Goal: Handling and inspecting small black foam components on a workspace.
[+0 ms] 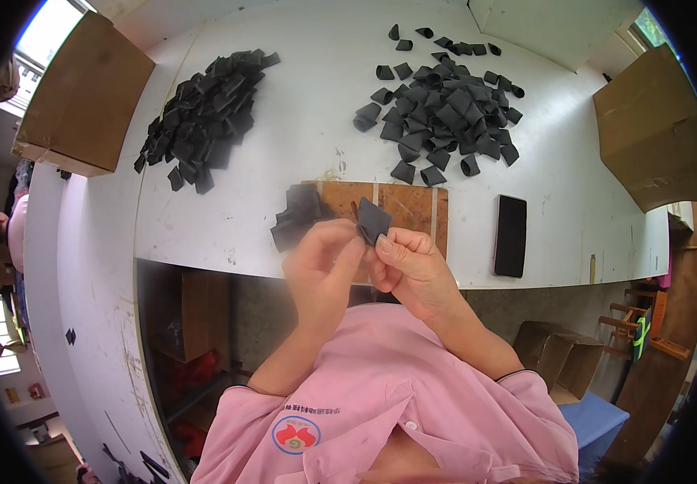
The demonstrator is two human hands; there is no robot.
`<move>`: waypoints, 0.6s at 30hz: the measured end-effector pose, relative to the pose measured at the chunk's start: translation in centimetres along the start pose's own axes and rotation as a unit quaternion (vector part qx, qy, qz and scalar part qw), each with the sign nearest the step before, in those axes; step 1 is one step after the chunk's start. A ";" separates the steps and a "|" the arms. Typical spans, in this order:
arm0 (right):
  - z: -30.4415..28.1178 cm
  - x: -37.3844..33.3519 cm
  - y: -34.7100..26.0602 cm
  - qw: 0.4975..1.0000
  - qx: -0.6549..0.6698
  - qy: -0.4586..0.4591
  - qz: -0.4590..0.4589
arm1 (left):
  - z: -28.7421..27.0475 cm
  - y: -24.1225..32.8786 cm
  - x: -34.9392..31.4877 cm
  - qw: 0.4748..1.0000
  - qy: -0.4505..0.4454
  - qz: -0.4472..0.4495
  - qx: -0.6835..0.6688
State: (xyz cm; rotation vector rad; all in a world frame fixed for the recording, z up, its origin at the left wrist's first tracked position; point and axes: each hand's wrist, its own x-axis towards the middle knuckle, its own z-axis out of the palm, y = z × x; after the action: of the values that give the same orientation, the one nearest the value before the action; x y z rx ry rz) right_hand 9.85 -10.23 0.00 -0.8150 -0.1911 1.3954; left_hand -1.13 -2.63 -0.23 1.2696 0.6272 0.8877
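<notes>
A small dark grey piece of flexible sheet (374,219), like fabric or thin foam, is held up over the front of the table. My right hand (414,270) pinches its lower corner between thumb and fingers. My left hand (322,256), slightly blurred, is closed at the piece's lower left edge, thumb against fingertips; its fingertips are partly hidden. Under my hands lies a brown wooden board (418,199) with pale strips across it. A few flat dark pieces (300,211) overlap beside the board's left end, just beyond my left hand.
A heap of flat dark pieces (203,117) lies at the far left, and a heap of curled, loop-shaped ones (449,113) at the far right. A black phone (511,236) lies right of the board. Cardboard boxes (90,93) (651,129) flank the white table (308,97). Another person (16,230) is at far left.
</notes>
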 end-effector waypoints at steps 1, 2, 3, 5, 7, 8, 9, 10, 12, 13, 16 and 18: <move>-0.1 0.0 0.1 1.000 0.000 0.000 0.001 | 0.0 0.0 -0.1 1.000 0.002 -0.002 0.012; -0.3 0.0 0.2 1.000 -0.015 0.001 0.004 | 0.0 0.0 -0.1 1.000 0.004 -0.004 0.023; -0.4 0.0 0.3 1.000 -0.029 0.001 0.007 | 0.0 -0.1 -0.2 1.000 0.005 -0.004 0.024; -0.5 -0.1 0.4 0.998 -0.068 0.009 -0.009 | 0.1 -0.4 -0.2 0.993 0.000 0.052 0.105; -0.6 -0.3 0.4 0.994 -0.107 0.018 -0.025 | 0.2 -0.6 -0.2 0.983 0.005 0.097 0.156; -0.7 -0.4 0.4 0.985 -0.166 0.034 -0.041 | 0.3 -0.6 -0.2 0.968 0.010 0.143 0.205; -0.8 -0.5 0.3 0.971 -0.225 0.050 -0.057 | 0.2 -0.5 -0.1 0.968 0.009 0.142 0.205; -1.0 -0.6 0.4 0.972 -0.224 0.050 -0.057 | 0.1 -0.4 0.1 0.955 -0.008 0.168 0.243; -1.4 -0.7 0.6 0.757 -0.500 0.170 -0.385 | -0.2 -0.2 0.4 0.940 -0.027 0.191 0.282; -1.7 -0.7 0.3 0.746 -0.492 0.151 -0.423 | -0.4 -0.1 0.5 0.929 -0.066 0.214 0.293; -1.4 0.3 -0.2 0.892 -0.302 0.076 -0.328 | -0.6 0.3 0.5 0.918 -0.130 0.244 0.285; -1.8 0.0 -0.8 0.959 -0.208 0.010 -0.193 | -0.8 0.2 0.2 0.917 -0.153 0.251 0.269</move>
State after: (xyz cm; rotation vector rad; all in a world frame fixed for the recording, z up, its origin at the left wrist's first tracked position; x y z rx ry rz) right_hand 11.52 -10.92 -0.76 -1.0721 -0.6117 0.9861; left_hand -1.73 -1.97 -0.15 2.0860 0.2946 0.9288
